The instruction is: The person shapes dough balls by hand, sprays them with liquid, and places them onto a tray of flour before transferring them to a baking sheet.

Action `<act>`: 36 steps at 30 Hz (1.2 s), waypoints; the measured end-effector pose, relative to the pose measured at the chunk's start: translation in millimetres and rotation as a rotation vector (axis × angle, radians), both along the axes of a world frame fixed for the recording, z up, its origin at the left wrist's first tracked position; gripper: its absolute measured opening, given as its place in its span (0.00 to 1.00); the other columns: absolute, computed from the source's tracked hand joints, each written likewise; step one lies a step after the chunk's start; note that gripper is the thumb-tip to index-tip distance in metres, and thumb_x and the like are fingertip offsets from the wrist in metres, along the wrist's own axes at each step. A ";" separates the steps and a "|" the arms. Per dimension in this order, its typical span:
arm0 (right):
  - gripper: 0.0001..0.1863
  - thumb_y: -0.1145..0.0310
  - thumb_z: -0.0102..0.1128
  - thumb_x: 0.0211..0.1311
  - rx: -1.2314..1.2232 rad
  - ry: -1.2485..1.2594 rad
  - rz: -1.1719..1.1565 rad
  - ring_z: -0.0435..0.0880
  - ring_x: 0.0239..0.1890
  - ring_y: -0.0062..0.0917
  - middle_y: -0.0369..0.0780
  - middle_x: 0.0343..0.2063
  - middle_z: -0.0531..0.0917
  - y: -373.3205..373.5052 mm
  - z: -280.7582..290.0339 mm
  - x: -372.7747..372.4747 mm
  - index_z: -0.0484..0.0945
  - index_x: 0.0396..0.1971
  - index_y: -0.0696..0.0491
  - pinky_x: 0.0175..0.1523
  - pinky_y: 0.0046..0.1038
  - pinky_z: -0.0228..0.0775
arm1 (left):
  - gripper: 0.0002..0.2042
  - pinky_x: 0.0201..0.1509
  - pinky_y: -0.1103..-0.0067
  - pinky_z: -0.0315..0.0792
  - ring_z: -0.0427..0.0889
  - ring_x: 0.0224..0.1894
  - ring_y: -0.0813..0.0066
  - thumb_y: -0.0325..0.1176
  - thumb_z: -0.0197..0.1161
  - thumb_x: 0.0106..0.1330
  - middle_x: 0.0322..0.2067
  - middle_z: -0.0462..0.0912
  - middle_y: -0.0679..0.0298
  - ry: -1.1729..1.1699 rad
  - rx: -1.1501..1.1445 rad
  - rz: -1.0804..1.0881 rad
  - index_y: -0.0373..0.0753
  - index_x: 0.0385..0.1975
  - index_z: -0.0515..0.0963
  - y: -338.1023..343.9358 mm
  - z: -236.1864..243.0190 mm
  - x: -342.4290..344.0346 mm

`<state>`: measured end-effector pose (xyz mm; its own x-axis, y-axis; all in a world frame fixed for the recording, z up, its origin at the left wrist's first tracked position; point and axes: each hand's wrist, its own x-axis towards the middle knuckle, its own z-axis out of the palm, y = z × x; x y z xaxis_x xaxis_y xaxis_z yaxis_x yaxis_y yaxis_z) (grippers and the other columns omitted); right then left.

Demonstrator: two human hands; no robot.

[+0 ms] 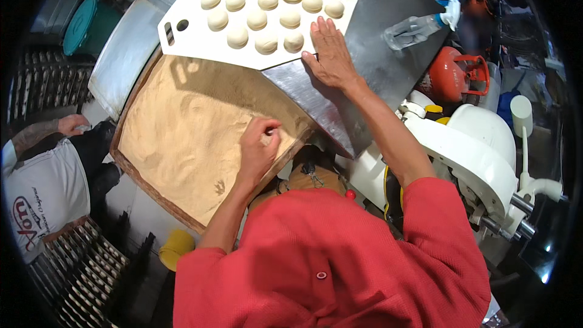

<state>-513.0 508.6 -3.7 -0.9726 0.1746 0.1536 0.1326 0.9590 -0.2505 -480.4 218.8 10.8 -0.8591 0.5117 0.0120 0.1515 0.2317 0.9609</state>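
A white board [182, 45] with several round dough balls [268, 0] lies across the upper middle, over a steel table [364, 67] and a wooden-edged tray of pale tan crumbs [170, 140]. My right hand [328, 51] lies with fingers spread on the board's lower right edge, beside the dough balls. My left hand [260, 146] is curled over the crumbs near the tray's right rim; I cannot make out whether its fingers hold anything. A clear spray bottle [410, 31] with a white and blue head lies on the steel to the right of the board.
A red gas cylinder [448, 76] and white machine [467, 164] stand at my right. At left, another person [45, 188] in a white top is beside slatted racks [91, 273]. Green bins [88, 24] are at upper left, a yellow bucket [176, 248] below the tray.
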 end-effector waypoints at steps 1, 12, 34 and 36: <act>0.39 0.51 0.53 0.69 -0.052 -0.044 0.016 0.49 0.78 0.48 0.53 0.74 0.56 1.1 1.9 0.9 0.57 0.72 0.60 0.78 0.49 0.41 | 0.07 0.43 0.78 0.75 0.80 0.36 0.72 0.20 0.65 0.60 0.35 0.80 0.63 0.070 0.035 -0.082 0.36 0.37 0.81 16.6 4.5 -0.9; 0.44 0.38 0.43 0.72 0.116 -0.088 0.249 0.47 0.79 0.39 0.50 0.75 0.55 -20.9 40.3 -4.4 0.56 0.73 0.59 0.80 0.45 0.36 | 0.19 0.52 0.62 0.76 0.80 0.52 0.51 0.32 0.68 0.55 0.49 0.81 0.48 0.264 -0.728 -1.052 0.32 0.47 0.80 150.1 4.1 -8.4; 0.23 0.57 0.68 0.66 -0.807 0.667 -0.451 0.82 0.25 0.18 0.36 0.37 0.85 198.6 155.8 16.4 0.80 0.56 0.54 0.31 0.21 0.74 | 0.13 0.61 0.64 0.69 0.73 0.57 0.54 0.28 0.61 0.65 0.57 0.74 0.52 0.668 -0.059 -0.146 0.35 0.49 0.78 121.2 12.2 -47.1; 0.19 0.56 0.66 0.68 -0.741 0.515 -0.418 0.79 0.23 0.15 0.34 0.35 0.84 184.6 163.3 9.1 0.84 0.52 0.51 0.28 0.21 0.72 | 0.15 0.59 0.63 0.68 0.74 0.55 0.53 0.27 0.63 0.63 0.54 0.75 0.50 0.707 -0.194 0.300 0.33 0.49 0.76 87.4 13.4 -108.4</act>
